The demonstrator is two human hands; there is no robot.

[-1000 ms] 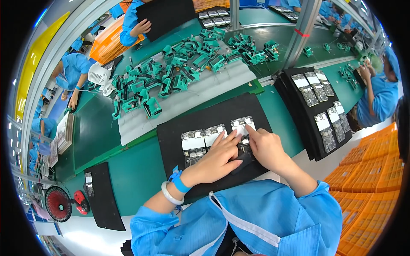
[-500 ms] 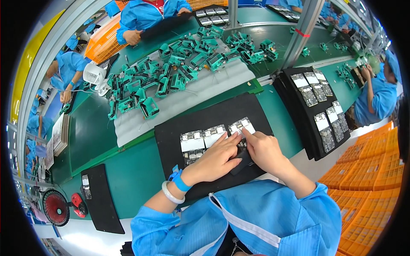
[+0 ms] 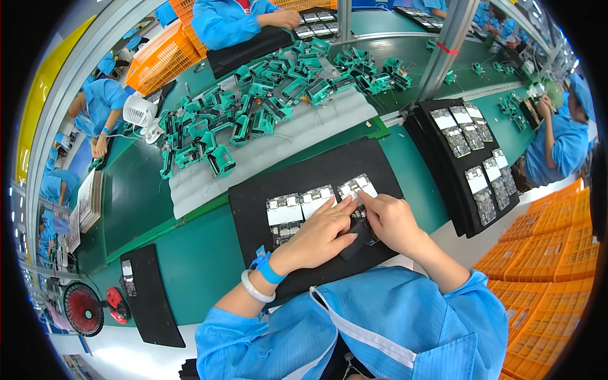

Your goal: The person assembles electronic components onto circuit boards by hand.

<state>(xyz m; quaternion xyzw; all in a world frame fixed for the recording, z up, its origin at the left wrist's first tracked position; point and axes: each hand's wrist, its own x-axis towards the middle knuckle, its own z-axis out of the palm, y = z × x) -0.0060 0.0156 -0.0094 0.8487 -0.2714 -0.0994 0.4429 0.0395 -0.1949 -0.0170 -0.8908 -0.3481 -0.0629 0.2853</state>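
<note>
On a black foam mat [image 3: 373, 158] before me lie circuit boards with white patches, side by side. Over the lower part of the middle board [image 3: 315, 201] lies my left hand [image 3: 320, 234], its fingers stretched toward the right board [image 3: 356, 185] and nothing seen in its grip. My right hand [image 3: 391, 218] touches that right board's white patch with its index finger. Its other fingers are curled under, and what they hold, if anything, is hidden. A dark flat piece [image 3: 358, 242] shows by my left thumb. The left board [image 3: 285, 215] is untouched, partly covered by my hand.
Green plastic fixtures [image 3: 253, 95] are heaped on a pale sheet [image 3: 304, 136] beyond the mat. Stacked black mats with boards [image 3: 453, 164] stand right, near orange crates [image 3: 538, 247]. At left are a black mat [image 3: 152, 297] and a fan [image 3: 82, 308]. A metal post [image 3: 440, 66] rises far right.
My hands have barely moved; my right hand is shifted slightly. Across the bench, a co-worker's arm has swung right toward the boards there.
</note>
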